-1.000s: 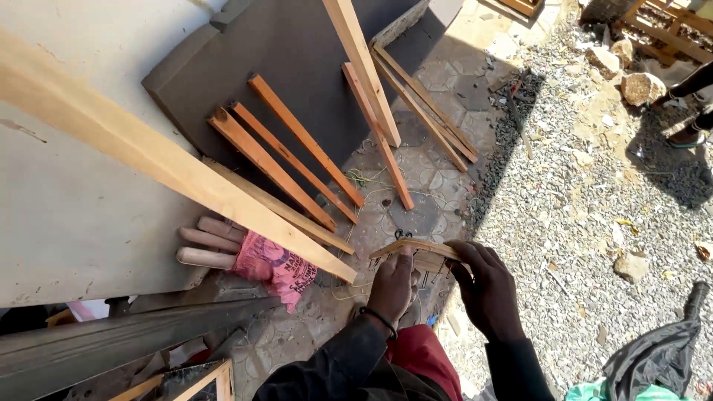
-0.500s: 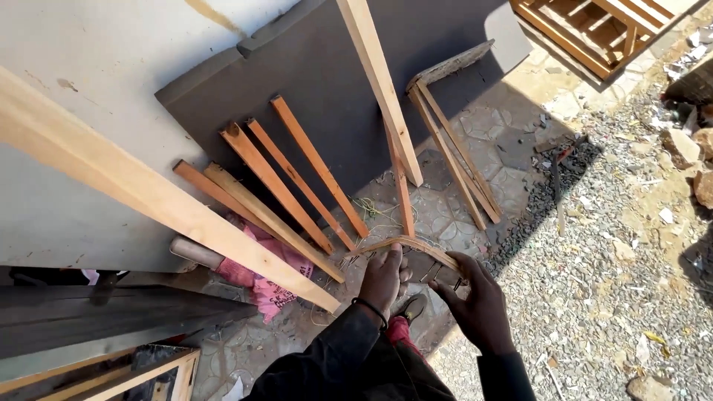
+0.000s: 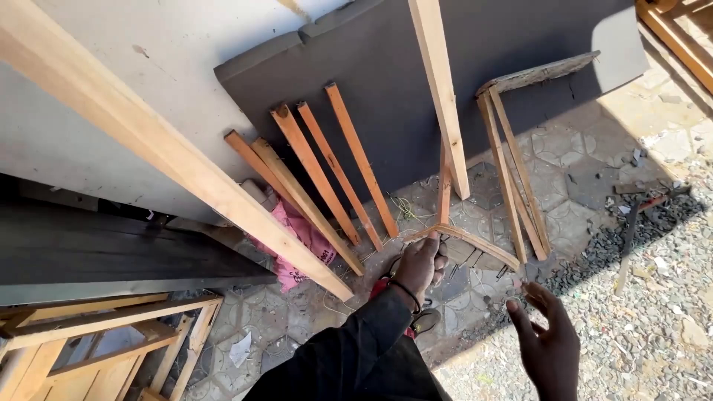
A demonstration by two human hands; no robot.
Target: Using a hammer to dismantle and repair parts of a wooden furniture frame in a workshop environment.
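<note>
- Gripped at its left end by the left hand, the curved wooden strip runs rightward and slightly down, over the paving just below the dark board.
- Right hand hangs open and empty below the strip's free end, apart from it.

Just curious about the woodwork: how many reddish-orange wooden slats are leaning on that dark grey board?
5: two at left, two side by side in the middle, one short slat behind the pale beam. Others may be hidden.

Curved wooden strip: thin, bowed, held above paving.
</note>
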